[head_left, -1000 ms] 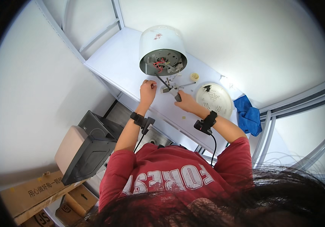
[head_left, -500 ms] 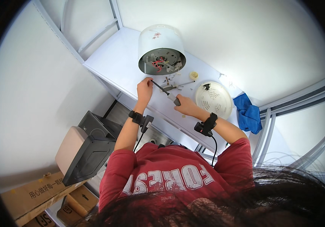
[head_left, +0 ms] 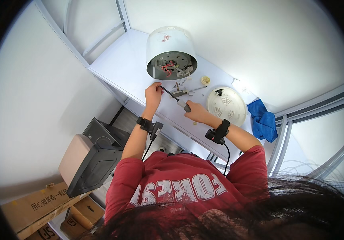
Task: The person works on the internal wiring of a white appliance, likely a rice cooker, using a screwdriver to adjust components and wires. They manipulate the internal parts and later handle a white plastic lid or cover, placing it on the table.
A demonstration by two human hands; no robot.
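Observation:
A screwdriver [head_left: 171,94] with a black shaft and grey handle slants between my hands above the white table. My right hand [head_left: 197,111] is closed around its handle. At the other end, my left hand [head_left: 153,95] pinches the shaft's tip; whether a small part is also between the fingers is too small to tell. Just beyond lies a white rice cooker body [head_left: 170,42] on its side, its open underside toward me with red wires [head_left: 167,68] inside. A round white vented base cover [head_left: 226,107] lies to the right of my right hand.
Pliers [head_left: 179,93] and several small loose parts lie before the cooker, beside a small cream round tub [head_left: 205,80]. A blue cloth [head_left: 262,120] is at the table's right end. A grey-and-pink bin-like object [head_left: 94,160] and cardboard boxes [head_left: 40,210] stand at lower left.
Almost nothing differs. Both hands and the screwdriver keep nearly the same place, and the cooker body and base cover stay put.

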